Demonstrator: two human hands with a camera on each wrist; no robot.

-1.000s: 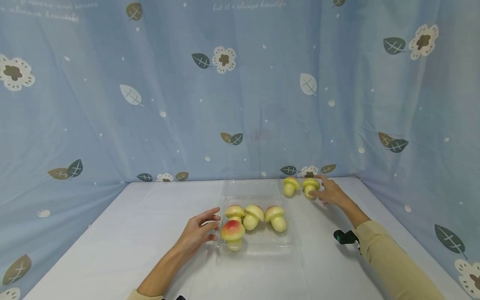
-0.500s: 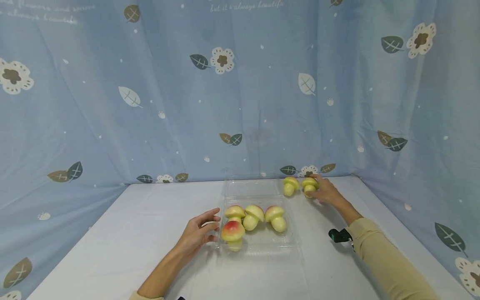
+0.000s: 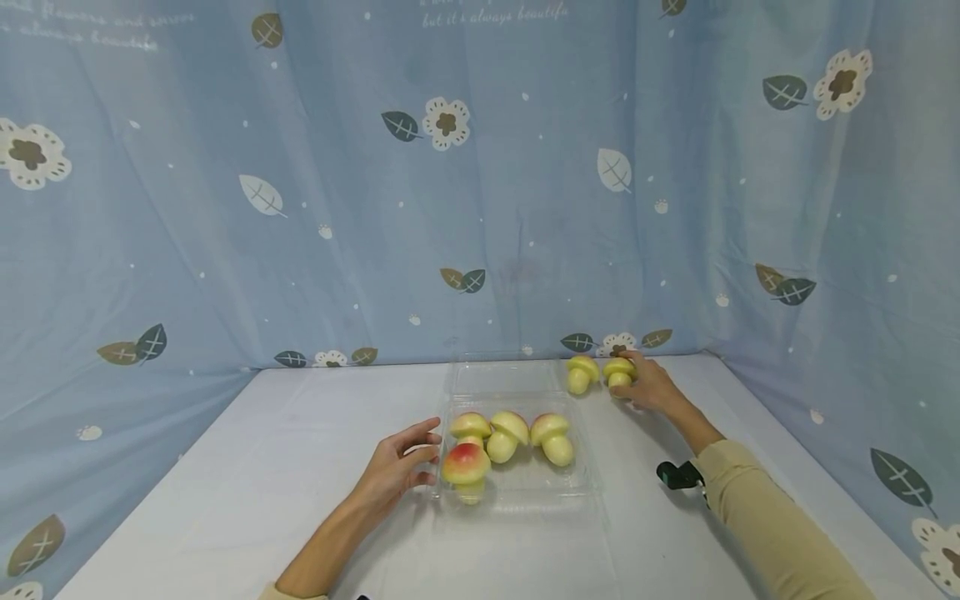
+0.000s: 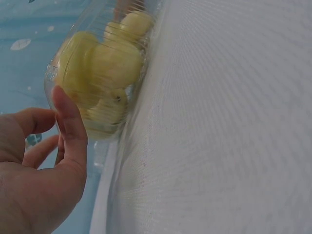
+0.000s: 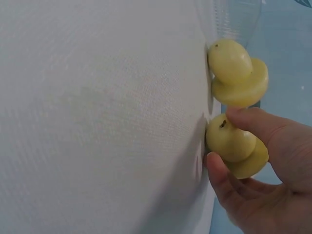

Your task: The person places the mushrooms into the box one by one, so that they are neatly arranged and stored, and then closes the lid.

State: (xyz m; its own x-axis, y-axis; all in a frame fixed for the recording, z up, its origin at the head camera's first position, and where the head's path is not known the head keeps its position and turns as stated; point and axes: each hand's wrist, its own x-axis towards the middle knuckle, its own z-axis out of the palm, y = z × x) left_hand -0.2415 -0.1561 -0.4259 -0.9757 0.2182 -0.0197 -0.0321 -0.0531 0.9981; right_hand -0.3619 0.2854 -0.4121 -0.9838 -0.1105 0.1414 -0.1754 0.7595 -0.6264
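A clear plastic clamshell box (image 3: pixel 525 483) stands on the table, its lid (image 3: pixel 487 377) folded back toward the curtain. Several yellow-green toy mushrooms (image 3: pixel 507 437), some with red-blushed caps, lie in its base. My left hand (image 3: pixel 390 467) rests loosely bent fingers against the box's left rim; in the left wrist view, the fingertips (image 4: pixel 68 114) touch that rim. Right of the lid, my right hand (image 3: pixel 654 387) holds one toy mushroom (image 5: pixel 231 139) between thumb and curled fingers, low at the table. Beside it sits another toy mushroom (image 3: pixel 581 375), untouched.
A white cloth (image 3: pixel 300 450) covers the table. Blue curtains (image 3: pixel 337 250) with leaf and flower prints hang at the back and sides. A black device (image 3: pixel 678 475) is attached at the right wrist.
My right hand has moved slightly left, and its fingers have closed round the right-hand toy mushroom. The left hand and the box stay in place.
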